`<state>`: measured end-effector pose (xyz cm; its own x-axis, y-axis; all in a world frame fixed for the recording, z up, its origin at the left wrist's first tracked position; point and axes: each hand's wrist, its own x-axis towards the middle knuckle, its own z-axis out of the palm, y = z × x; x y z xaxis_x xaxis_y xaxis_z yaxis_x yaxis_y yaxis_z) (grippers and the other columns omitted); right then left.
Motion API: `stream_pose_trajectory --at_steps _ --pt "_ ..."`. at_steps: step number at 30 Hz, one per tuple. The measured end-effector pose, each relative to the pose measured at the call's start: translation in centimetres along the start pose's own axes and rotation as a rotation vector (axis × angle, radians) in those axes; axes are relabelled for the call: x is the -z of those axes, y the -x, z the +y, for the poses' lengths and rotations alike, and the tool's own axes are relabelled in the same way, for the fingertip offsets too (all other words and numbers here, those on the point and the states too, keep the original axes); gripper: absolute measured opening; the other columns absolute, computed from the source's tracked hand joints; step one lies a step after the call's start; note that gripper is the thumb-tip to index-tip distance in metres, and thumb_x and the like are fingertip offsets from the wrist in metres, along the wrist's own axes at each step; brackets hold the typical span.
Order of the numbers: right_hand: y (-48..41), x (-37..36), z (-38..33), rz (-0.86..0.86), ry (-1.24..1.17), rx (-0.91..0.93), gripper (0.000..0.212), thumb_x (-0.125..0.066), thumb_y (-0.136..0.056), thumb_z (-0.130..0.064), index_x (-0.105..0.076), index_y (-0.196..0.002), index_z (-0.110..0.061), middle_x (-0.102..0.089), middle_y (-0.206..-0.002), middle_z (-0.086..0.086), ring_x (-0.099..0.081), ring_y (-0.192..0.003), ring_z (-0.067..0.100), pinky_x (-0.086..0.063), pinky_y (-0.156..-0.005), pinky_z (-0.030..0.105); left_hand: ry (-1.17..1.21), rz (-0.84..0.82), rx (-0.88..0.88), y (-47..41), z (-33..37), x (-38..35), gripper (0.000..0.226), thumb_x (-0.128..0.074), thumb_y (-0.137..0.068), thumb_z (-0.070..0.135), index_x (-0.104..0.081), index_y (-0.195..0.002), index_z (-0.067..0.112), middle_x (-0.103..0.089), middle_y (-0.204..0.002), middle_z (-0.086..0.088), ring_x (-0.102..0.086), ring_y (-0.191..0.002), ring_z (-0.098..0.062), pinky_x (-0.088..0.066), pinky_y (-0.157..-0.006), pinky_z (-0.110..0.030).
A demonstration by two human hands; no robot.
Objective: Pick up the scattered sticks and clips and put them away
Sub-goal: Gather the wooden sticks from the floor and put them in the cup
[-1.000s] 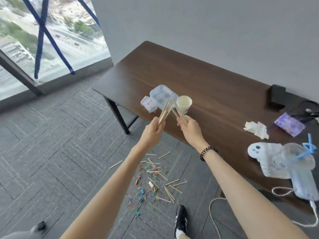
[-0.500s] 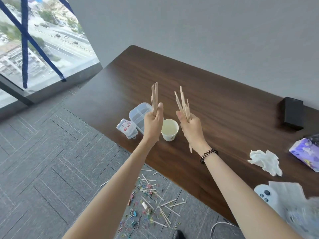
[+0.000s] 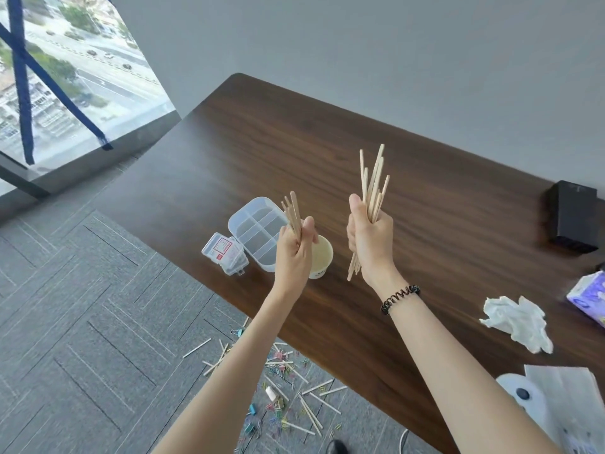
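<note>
Left hand (image 3: pixel 293 253) is dropping lower since half a second back, its fist closing around a small bundle of sticks (image 3: pixel 292 216) right over the paper cup (image 3: pixel 322 258). Right hand (image 3: pixel 370 239) is gripping the bigger bundle (image 3: pixel 373 188) beside it. Looks like the stashing step, so next they're needing a steady aim into the cup. Loads of sticks and clips (image 3: pixel 281 404) are sitting on the floor yet.

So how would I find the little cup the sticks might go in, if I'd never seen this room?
Start at the dark wooden table and follow its near edge toward the window end. There, right of a clear divided plastic box, stands the paper cup, partly behind the left hand. It is the only round, cream-coloured container there; its neighbours are clear and boxy.
</note>
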<state>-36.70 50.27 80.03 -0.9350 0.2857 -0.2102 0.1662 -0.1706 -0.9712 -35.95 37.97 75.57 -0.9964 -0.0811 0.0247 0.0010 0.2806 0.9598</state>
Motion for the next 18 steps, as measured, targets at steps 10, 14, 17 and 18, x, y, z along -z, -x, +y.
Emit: stream_pose_trajectory --at_steps 10,14,17,18 --pt "-1.0 -2.1 -1.4 -0.075 -0.155 0.058 0.052 -0.048 -0.096 -0.043 -0.025 -0.056 -0.017 -0.024 -0.046 -0.002 -0.019 -0.04 0.011 -0.015 -0.039 0.026 -0.177 -0.294 0.024 0.9 -1.8 2.9 0.049 -0.07 -0.073 0.05 -0.049 -0.116 0.036 -0.048 -0.112 0.02 -0.042 -0.117 -0.012 -0.044 -0.097 -0.036" --pt "-1.2 -3.4 -0.6 -0.139 -0.167 0.067 0.05 -0.046 -0.097 -0.042 -0.024 -0.061 -0.014 -0.021 -0.051 0.002 -0.019 -0.044 0.015 -0.016 -0.044 0.035 -0.248 -0.301 -0.012 1.1 -2.8 3.6 0.07 -0.082 -0.066 0.042 -0.044 -0.124 0.037 -0.051 -0.12 0.016 -0.049 -0.117 -0.011 -0.046 -0.097 -0.031" --pt "-1.0 -4.0 1.1 -0.17 -0.097 0.081 0.05 -0.046 -0.097 -0.044 -0.035 -0.062 -0.009 -0.03 -0.052 0.008 -0.031 -0.047 0.018 -0.032 -0.049 0.033 -0.263 -0.254 -0.032 1.2 -3.0 3.4 0.066 -0.082 -0.07 0.042 -0.05 -0.125 0.023 -0.055 -0.118 0.015 -0.052 -0.111 -0.001 -0.039 -0.089 -0.007" --pt "-1.0 -4.0 1.7 -0.177 -0.056 0.094 0.051 -0.045 -0.097 -0.043 -0.039 -0.062 -0.007 -0.035 -0.053 0.008 -0.038 -0.05 0.018 -0.038 -0.053 0.034 -0.25 -0.243 -0.043 1.2 -2.9 3.4 0.061 -0.08 -0.071 0.043 -0.052 -0.122 0.024 -0.057 -0.117 0.014 -0.053 -0.109 0.0 -0.039 -0.086 -0.005"
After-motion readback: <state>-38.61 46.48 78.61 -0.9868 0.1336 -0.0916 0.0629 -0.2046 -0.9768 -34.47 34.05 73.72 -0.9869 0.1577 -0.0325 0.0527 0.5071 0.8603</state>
